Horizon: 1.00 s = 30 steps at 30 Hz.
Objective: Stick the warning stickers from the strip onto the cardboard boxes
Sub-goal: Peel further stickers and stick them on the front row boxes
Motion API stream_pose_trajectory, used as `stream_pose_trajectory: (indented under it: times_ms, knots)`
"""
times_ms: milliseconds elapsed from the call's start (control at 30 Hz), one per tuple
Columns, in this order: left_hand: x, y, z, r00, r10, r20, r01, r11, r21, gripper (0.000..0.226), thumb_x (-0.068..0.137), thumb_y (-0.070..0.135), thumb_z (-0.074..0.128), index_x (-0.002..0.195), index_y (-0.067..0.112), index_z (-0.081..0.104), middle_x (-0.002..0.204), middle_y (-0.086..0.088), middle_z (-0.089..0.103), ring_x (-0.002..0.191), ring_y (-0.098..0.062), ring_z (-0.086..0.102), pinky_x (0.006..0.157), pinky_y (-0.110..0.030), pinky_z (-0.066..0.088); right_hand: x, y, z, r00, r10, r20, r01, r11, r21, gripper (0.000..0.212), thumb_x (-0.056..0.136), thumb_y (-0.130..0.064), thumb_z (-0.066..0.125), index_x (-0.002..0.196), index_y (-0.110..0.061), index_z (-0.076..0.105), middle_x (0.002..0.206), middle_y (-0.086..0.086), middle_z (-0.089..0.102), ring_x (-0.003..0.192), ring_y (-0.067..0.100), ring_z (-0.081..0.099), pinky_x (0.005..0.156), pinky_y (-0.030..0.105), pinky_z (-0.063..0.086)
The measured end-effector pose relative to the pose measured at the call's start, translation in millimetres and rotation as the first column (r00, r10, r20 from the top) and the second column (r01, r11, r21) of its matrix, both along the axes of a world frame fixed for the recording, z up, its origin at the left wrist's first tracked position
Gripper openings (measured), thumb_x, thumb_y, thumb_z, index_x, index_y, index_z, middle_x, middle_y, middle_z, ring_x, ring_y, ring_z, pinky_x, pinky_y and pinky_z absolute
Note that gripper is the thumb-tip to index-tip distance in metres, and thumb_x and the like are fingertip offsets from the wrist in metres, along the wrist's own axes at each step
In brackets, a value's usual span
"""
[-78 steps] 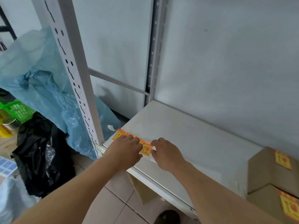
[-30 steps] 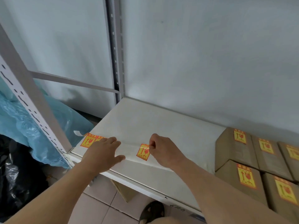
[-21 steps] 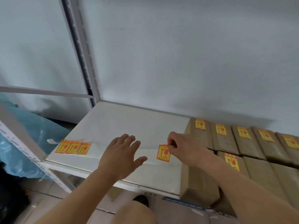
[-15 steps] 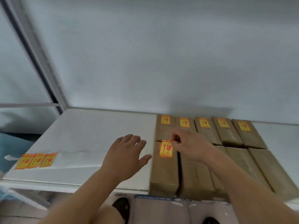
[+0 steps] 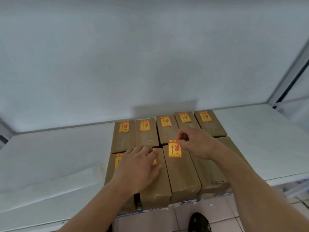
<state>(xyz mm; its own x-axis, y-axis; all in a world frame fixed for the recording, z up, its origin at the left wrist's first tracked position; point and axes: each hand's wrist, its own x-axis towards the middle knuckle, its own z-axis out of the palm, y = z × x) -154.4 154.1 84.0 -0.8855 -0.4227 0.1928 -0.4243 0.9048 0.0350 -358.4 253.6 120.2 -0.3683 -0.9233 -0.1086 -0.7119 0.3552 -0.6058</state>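
Right hand (image 5: 196, 144) pinches top edge of warning sticker (image 5: 174, 149), which lies over the far end of third front-row box (image 5: 181, 171).
Left hand (image 5: 138, 166) rests flat, fingers loose, grasping nothing, on second front-row box (image 5: 157, 193), covering its sticker. Back row (image 5: 165, 129): five boxes, all stickered. White shelf (image 5: 50, 156) underneath.
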Motion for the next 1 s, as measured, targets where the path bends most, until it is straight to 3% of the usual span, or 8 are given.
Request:
stream_pose_trajectory:
  times_ms: [467, 733, 1000]
  knots:
    - [-24.1, 16.0, -10.2, 0.996, -0.041, 0.073, 0.035, 0.996, 0.083, 0.05, 0.094, 0.061, 0.031, 0.129, 0.032, 0.051, 0.134, 0.011, 0.048, 0.127, -0.011, 0.038, 0.107, -0.033, 0.029, -18.3, 4.9, -21.4, 0.999, 0.028, 0.016, -0.028, 0.999, 0.025, 0.001, 0.095, -0.029, 0.056, 0.097, -0.029, 0.056, 0.091, -0.01, 0.059, 0.085, 0.005, 0.054, 0.071, 0.02, 0.041]
    - [-23.8, 19.4, -11.1, 0.995, -0.041, 0.086, 0.034, 0.996, 0.08, 0.053, 0.093, 0.062, 0.03, 0.132, 0.032, 0.049, 0.133, 0.011, 0.049, 0.127, -0.011, 0.038, 0.105, -0.033, 0.031, -18.1, -1.4, -27.1, 0.996, 0.061, 0.069, -0.061, 0.998, 0.01, 0.006, 0.094, -0.028, 0.058, 0.093, -0.033, 0.055, 0.092, -0.007, 0.06, 0.086, 0.01, 0.056, 0.075, 0.024, 0.045]
    - [-24.9, 20.7, -12.0, 0.994, -0.037, 0.101, 0.03, 0.997, 0.069, 0.053, 0.093, 0.062, 0.029, 0.132, 0.032, 0.05, 0.132, 0.011, 0.049, 0.126, -0.012, 0.038, 0.106, -0.033, 0.03, -17.6, -7.3, -30.7, 0.998, 0.065, 0.028, -0.065, 0.998, 0.02, 0.01, 0.093, -0.028, 0.06, 0.09, -0.036, 0.054, 0.093, -0.011, 0.059, 0.086, 0.005, 0.054, 0.075, 0.024, 0.042]
